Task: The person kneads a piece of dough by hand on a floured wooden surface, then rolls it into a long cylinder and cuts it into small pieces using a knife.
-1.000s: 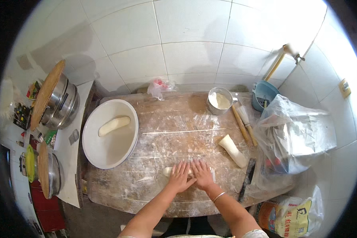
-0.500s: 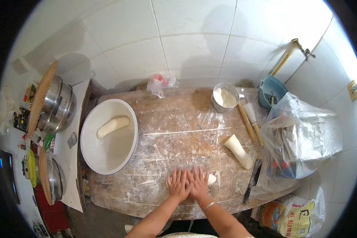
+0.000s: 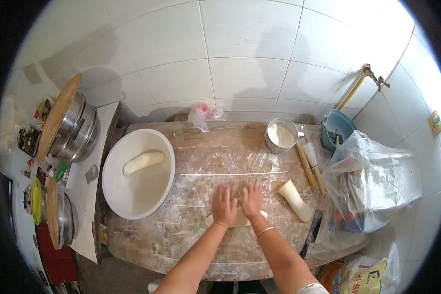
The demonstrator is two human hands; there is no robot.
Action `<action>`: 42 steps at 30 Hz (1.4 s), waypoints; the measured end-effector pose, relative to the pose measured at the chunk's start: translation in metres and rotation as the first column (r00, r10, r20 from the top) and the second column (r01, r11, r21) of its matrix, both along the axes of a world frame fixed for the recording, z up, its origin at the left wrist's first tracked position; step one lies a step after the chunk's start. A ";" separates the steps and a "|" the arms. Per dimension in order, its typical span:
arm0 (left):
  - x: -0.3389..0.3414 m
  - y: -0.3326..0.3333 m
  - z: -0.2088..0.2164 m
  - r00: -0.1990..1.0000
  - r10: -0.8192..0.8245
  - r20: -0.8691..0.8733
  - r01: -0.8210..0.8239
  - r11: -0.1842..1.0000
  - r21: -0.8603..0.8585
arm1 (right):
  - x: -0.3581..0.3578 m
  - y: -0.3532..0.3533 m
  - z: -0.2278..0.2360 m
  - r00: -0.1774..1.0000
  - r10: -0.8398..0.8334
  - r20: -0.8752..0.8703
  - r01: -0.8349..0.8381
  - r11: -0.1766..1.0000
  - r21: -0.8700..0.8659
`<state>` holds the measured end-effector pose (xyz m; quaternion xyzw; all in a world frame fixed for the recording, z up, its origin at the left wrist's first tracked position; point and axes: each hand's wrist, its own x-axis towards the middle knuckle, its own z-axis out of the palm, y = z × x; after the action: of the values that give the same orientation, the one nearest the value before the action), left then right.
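A short log of white dough lies crosswise on the floured wooden board under my two hands. My left hand rests over its left part, fingers stretched forward and slightly blurred. Beside it, my right hand presses over the right part, fingers also extended, a bangle at the wrist. Both palms hide the middle of the dough; its ends show on either side. A second dough log sits to the right. Another dough roll lies inside the large white basin at the left.
A metal cup of flour stands at the back, near a rolling pin and a brush. A dark knife and a plastic-covered box are at the right. Steel pots stand at far left.
Both hands have slid forward, away from me, over the dough, and have parted slightly. The dough log now shows more at both ends. The whole view has shifted a little.
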<state>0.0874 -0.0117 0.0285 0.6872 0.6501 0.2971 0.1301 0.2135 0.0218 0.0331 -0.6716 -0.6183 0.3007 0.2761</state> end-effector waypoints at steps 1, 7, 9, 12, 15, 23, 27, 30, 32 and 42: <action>0.012 -0.010 0.006 0.998 -0.035 0.051 0.037 0.999 -0.034 | 0.011 -0.010 0.005 0.999 0.032 0.015 -0.033 0.999 0.043; 0.032 -0.098 -0.011 0.953 -0.210 -0.216 0.141 0.945 -0.294 | 0.044 -0.112 -0.005 0.886 0.406 0.226 -0.413 0.910 -0.015; 0.028 -0.104 -0.006 0.950 -0.251 -0.183 0.180 0.924 -0.337 | 0.045 -0.130 -0.003 0.886 0.375 0.273 -0.382 0.924 -0.029; 0.025 -0.078 -0.011 0.938 -0.254 -0.238 0.149 0.911 -0.386 | 0.038 -0.110 -0.002 0.921 0.300 0.248 -0.297 0.953 -0.054; 0.026 -0.036 -0.004 0.925 -0.246 -0.291 0.108 0.901 -0.420 | 0.040 -0.072 0.000 0.945 0.261 0.197 -0.248 0.965 -0.089; 0.019 0.074 -0.002 0.918 -0.113 -0.381 -0.077 0.889 -0.450 | 0.034 0.046 -0.007 0.943 0.207 0.260 -0.189 0.978 -0.093; 0.003 0.103 0.004 0.910 -0.008 -0.415 -0.156 0.920 -0.359 | 0.006 0.081 -0.009 0.959 0.195 0.206 -0.219 0.971 0.099; 0.002 0.063 -0.010 0.875 -0.136 -0.464 -0.075 0.910 -0.408 | -0.002 0.044 -0.007 0.941 0.279 0.190 -0.301 0.949 0.098; -0.006 0.032 -0.019 0.901 -0.071 -0.427 -0.108 0.918 -0.381 | -0.007 0.017 -0.006 0.918 0.333 0.216 -0.353 0.934 0.060; -0.016 -0.115 0.020 0.842 -0.339 -0.419 0.062 0.833 -0.550 | 0.038 -0.101 0.011 0.782 0.576 0.237 -0.584 0.811 -0.043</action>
<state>0.0717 -0.1263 0.0484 0.7461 0.6376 -0.0928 0.1679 0.2514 -0.0792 0.0439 -0.4756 -0.8280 0.2778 0.1050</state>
